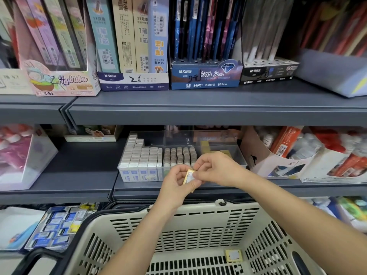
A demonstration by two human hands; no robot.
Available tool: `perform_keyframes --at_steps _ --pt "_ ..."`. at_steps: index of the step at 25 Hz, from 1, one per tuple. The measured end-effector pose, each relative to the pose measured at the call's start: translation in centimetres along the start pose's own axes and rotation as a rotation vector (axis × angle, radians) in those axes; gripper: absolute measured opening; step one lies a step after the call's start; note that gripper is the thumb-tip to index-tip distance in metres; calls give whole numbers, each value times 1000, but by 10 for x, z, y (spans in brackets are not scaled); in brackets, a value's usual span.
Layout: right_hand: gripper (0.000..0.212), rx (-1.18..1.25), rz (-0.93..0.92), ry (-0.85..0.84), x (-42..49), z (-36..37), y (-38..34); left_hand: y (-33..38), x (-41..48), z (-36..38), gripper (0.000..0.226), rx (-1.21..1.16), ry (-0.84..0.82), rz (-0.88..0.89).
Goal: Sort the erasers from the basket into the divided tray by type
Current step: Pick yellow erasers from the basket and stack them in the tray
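Stationery shop: shelves [198, 108] stocked with priced pencil boxes [205, 76].

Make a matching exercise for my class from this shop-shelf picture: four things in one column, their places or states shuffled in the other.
Things
1. white block erasers
2. round grey erasers
3. basket
4. left hand and right hand

Places or states
A. pinching a yellow-edged eraser
B. left compartment of the divided tray
C. has a lone yellow eraser on its floor
D. middle compartment of the tray

Pairs: 1-B, 2-D, 3-C, 4-A
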State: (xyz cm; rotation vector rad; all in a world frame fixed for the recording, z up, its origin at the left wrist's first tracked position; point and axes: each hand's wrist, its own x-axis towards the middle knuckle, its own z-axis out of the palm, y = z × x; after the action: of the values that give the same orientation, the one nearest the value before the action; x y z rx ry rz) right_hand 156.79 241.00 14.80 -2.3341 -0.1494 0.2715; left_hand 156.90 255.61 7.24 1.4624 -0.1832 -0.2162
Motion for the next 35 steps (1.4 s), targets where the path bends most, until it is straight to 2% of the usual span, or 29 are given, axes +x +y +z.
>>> perform_keyframes --at_steps 3,7,10,11,13,15,17,21,25,29,32,35 --pt "11 41 32 -3 3 -10 4 7 -4 1 30 58 7 -12" --pt "16 -10 79 198 19 -53 14 14 -25 -16 21 501 -18 66" --pt "35 -307 114 405 44 -66 24 22 -38 -34 18 820 19 270" --pt "37 -303 98 436 53 -66 26 23 -40 -39 18 892 34 290" --pt "33 -308 91 387 72 -60 31 19 -42 -46 23 992 57 252" --pt "26 -361 75 342 92 -52 41 10 -45 -47 31 1014 76 166" --pt "22 -397 68 280 108 -47 50 2 -46 -44 37 1049 64 154" --pt "29 -465 106 149 127 -43 66 -4 -45 -43 39 1065 78 170" --pt "33 -484 75 109 119 -45 63 -3 -45 -43 40 1073 64 153" --pt "31 -333 22 240 66 -48 40 4 -50 -45 36 967 84 205" --pt "25 -267 -144 385 -4 -31 30 8 -67 -40 28 806 107 356" --pt "25 -158 -152 258 -85 0 37 -1 -89 -17 27 836 -108 378"
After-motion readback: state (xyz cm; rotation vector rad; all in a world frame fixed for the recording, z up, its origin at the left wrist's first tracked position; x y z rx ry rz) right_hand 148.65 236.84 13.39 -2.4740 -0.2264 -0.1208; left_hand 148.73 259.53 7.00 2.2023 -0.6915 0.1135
